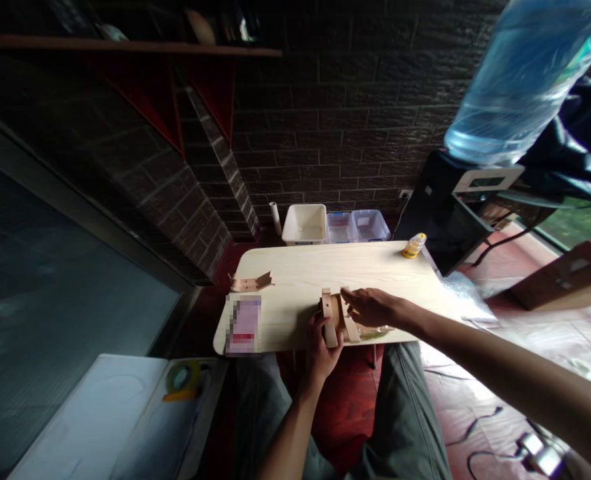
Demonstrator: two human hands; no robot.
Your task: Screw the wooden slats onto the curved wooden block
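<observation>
A small wooden assembly with two pale side strips (330,319) sits near the front edge of the table (295,267). My left hand (322,347) is closed around the near left part of it. At its upper right, my right hand (370,307) has its fingers bent together against the right strip; whether they pinch a small part there cannot be made out. Under and beside my right hand lies something clear, like a plastic bag (375,331). A separate brown wooden piece with upturned ends (251,283) rests at the table's left side.
A blurred pinkish sheet or booklet (244,325) lies at the front left. A clear bottle with a yellow base (414,246) stands at the far right corner. Behind the table are a white bin (305,208) and clear bins (370,223). A water dispenser (440,200) stands right.
</observation>
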